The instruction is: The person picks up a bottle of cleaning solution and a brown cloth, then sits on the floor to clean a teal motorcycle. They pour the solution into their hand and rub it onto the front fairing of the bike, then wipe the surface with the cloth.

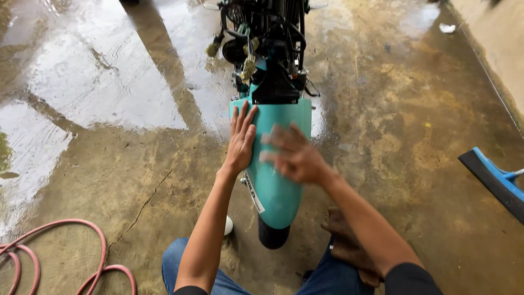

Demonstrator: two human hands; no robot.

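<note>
Closest in, the person's knees in blue jeans [180, 262] frame the bottom of the scene, with a brown rag or glove [349, 243] lying by the right leg. Both forearms reach forward from dark sleeves.

The left hand [241, 139] lies flat against the left flank of a teal motorcycle fender [278, 180], fingers straight and close together, pointing away from the person; it presses on the panel and grips nothing. The right hand [292, 155] sits over the top of the same fender, fingers spread apart and blurred; I cannot tell whether the palm actually touches the surface, and nothing is held in it. The two hands are just beside each other on the fender.

The fender stands in the middle of the floor, pointing toward the person, with the black tyre [273, 236] showing below its near tip and a white sticker along its left edge. A small white object [228, 225] lies on the floor beside the tyre.

To the left, a pink hose [82, 240] loops over the concrete floor [136, 180]. To the right lies a blue squeegee [494, 183] with a black blade.

Beyond the fender rises the motorcycle's front [267, 38], a tangle of black cables and parts. Farther off the floor is wet and shiny.
</note>
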